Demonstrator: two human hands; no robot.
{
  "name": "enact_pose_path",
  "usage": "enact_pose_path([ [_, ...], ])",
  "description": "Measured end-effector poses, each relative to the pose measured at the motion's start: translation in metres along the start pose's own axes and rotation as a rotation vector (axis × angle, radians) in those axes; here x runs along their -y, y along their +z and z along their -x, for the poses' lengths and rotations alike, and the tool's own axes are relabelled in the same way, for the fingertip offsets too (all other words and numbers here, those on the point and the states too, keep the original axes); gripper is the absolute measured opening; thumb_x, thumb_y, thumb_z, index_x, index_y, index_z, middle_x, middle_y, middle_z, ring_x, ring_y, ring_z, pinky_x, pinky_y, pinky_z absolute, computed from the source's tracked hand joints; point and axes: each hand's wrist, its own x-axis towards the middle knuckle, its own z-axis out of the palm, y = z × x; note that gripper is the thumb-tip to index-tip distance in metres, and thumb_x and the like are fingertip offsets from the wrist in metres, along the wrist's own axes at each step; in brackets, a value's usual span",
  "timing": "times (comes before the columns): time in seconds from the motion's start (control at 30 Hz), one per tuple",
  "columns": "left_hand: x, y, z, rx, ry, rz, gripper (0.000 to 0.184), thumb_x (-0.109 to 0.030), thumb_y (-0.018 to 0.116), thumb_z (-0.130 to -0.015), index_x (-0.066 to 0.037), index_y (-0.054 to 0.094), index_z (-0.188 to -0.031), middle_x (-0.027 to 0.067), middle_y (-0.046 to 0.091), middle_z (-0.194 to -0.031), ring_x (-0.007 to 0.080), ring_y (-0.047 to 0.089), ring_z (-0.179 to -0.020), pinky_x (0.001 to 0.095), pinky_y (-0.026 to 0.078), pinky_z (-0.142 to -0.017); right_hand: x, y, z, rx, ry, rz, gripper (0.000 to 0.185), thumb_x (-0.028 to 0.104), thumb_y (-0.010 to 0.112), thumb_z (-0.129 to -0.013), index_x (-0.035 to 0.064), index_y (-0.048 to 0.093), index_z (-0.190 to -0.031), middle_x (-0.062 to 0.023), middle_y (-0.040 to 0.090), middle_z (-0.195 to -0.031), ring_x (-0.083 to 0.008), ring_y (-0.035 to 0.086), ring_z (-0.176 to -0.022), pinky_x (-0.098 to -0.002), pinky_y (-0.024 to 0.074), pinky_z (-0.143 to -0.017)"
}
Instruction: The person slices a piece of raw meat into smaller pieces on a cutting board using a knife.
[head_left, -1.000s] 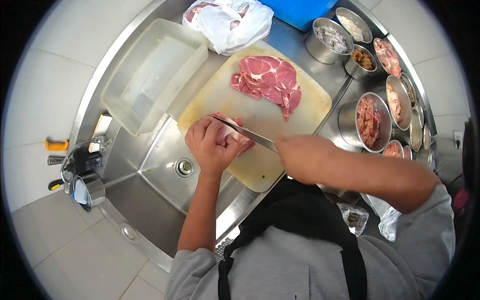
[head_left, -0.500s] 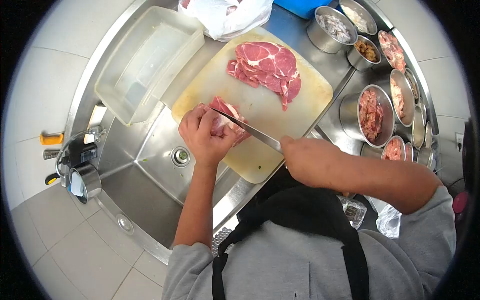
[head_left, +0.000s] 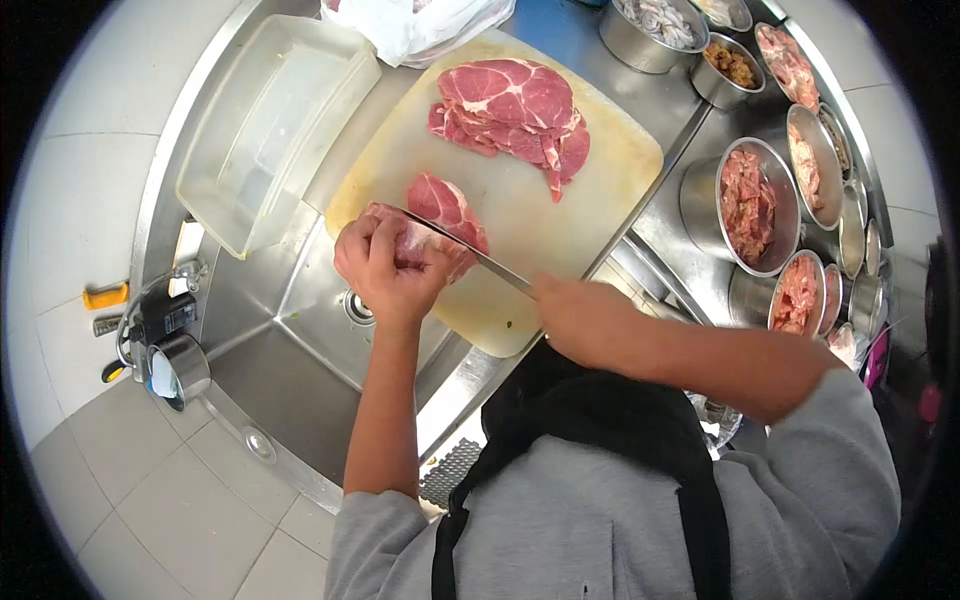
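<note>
My left hand (head_left: 390,262) presses down on a piece of raw meat (head_left: 462,262) near the left edge of the cutting board (head_left: 590,215), its fingers curled over the meat. In my right hand (head_left: 580,318) is the handle of a knife (head_left: 500,271). The blade lies across the meat, just beside my left fingers, and a slice (head_left: 443,205) leans away on its far side. Farther up the board rests a pile of sliced raw meat (head_left: 520,115), apart from both hands.
Left of the board are a clear plastic bin (head_left: 280,125) and a steel sink (head_left: 290,365). A white plastic bag (head_left: 425,30) sits behind. On the right stand several steel pots, one holding cut meat (head_left: 748,205). A small steel pot (head_left: 190,365) hangs at the sink's left rim.
The knife has moved through the meat, and the slice beyond the blade now shows wider. The whole view has shifted a little.
</note>
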Motion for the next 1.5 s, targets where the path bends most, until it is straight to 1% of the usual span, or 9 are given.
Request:
enact_pose_path([
  [0.4,-0.002,0.006,0.006,-0.044,0.001,-0.042,0.046,-0.014,0.072,-0.063,-0.006,0.063,-0.108,0.0166,0.055,-0.110,0.0351,0.051,-0.105,0.0466,0.044,-0.092,-0.029,0.059,-0.036,-0.231,-0.106,-0.086,0.023,0.009,0.049,-0.089,-0.0011,0.051,-0.109,-0.0238,0.069,-0.089,-0.0429,0.068,-0.084,-0.0517,0.0540,-0.071],
  [0.7,-0.023,0.015,-0.115,0.749,-0.404,-0.027,0.051,-0.023,0.079,-0.069,-0.001,0.065,-0.113,0.0202,0.069,-0.100,0.0320,0.068,-0.095,0.0385,0.054,-0.084,-0.102,0.009,0.114,-0.018,0.113,0.172,0.021,0.012,0.049,-0.090,0.0014,0.055,-0.107,-0.0221,0.071,-0.087,-0.0391,0.071,-0.081,-0.0506,0.0552,-0.069],
  [0.8,-0.010,0.048,-0.117,1.199,0.130,0.041,0.062,-0.027,0.085,-0.061,-0.005,0.065,-0.115,0.0182,0.070,-0.104,0.0356,0.067,-0.100,0.0399,0.053,-0.089,-0.113,0.011,0.143,-0.089,0.178,0.202,0.020,0.014,0.049,-0.091,0.0017,0.056,-0.105,-0.0220,0.071,-0.086,-0.0383,0.071,-0.080,-0.0510,0.0552,-0.068],
  [1.07,-0.031,0.051,-0.110,1.192,0.405,-0.414,0.057,-0.024,0.089,-0.051,-0.010,0.070,-0.103,0.0112,0.071,-0.100,0.0342,0.066,-0.098,0.0438,0.052,-0.087,-0.155,0.045,0.181,-0.411,0.271,0.043,0.021,0.022,0.055,-0.094,0.0012,0.053,-0.098,-0.0213,0.069,-0.076,-0.0413,0.069,-0.074,-0.0521,0.0540,-0.068],
  [1.13,-0.032,0.053,-0.121,1.432,0.022,-0.057,0.046,-0.021,0.087,-0.054,-0.009,0.071,-0.095,0.0105,0.072,-0.095,0.0333,0.068,-0.089,0.0432,0.054,-0.081,-0.157,0.045,0.185,-0.427,0.282,0.027,0.023,0.023,0.056,-0.094,0.0009,0.053,-0.099,-0.0213,0.069,-0.076,-0.0413,0.069,-0.074,-0.0522,0.0541,-0.069],
  [1.2,-0.034,0.047,-0.143,1.336,0.270,0.007,0.040,-0.018,0.086,-0.057,-0.005,0.070,-0.092,0.0095,0.073,-0.093,0.0273,0.069,-0.082,0.0417,0.055,-0.077,-0.154,0.042,0.188,-0.365,0.315,0.036,0.026,0.025,0.051,-0.096,-0.0001,0.054,-0.101,-0.0205,0.071,-0.081,-0.0397,0.070,-0.077,-0.0505,0.0546,-0.070],
  [1.27,-0.046,0.038,-0.173,1.355,-0.263,0.372,0.043,-0.015,0.086,-0.061,-0.002,0.073,-0.100,0.0061,0.071,-0.084,0.0198,0.067,-0.082,0.0364,0.053,-0.078,-0.154,0.041,0.186,-0.362,0.305,0.025,0.026,0.026,0.051,-0.096,-0.0002,0.054,-0.101,-0.0206,0.071,-0.081,-0.0401,0.070,-0.077,-0.0504,0.0546,-0.071],
  [1.4,-0.061,0.032,-0.221,1.279,-0.376,0.550,0.049,-0.019,0.089,-0.066,0.003,0.067,-0.103,0.0133,0.071,-0.104,0.0235,0.066,-0.098,0.0382,0.054,-0.085,-0.143,0.033,0.173,-0.293,0.284,0.029,0.027,0.026,0.052,-0.096,-0.0001,0.054,-0.102,-0.0217,0.070,-0.083,-0.0407,0.069,-0.080,-0.0507,0.0544,-0.073],
  [1.5,-0.057,0.023,-0.218,0.728,-0.075,0.350,0.063,-0.025,0.090,-0.069,0.005,0.062,-0.118,0.0155,0.068,-0.115,0.0269,0.063,-0.110,0.0380,0.051,-0.092,-0.131,0.023,0.165,-0.277,0.266,0.042,0.026,0.026,0.053,-0.095,0.0005,0.054,-0.102,-0.0222,0.070,-0.085,-0.0406,0.069,-0.082,-0.0514,0.0538,-0.075],
])
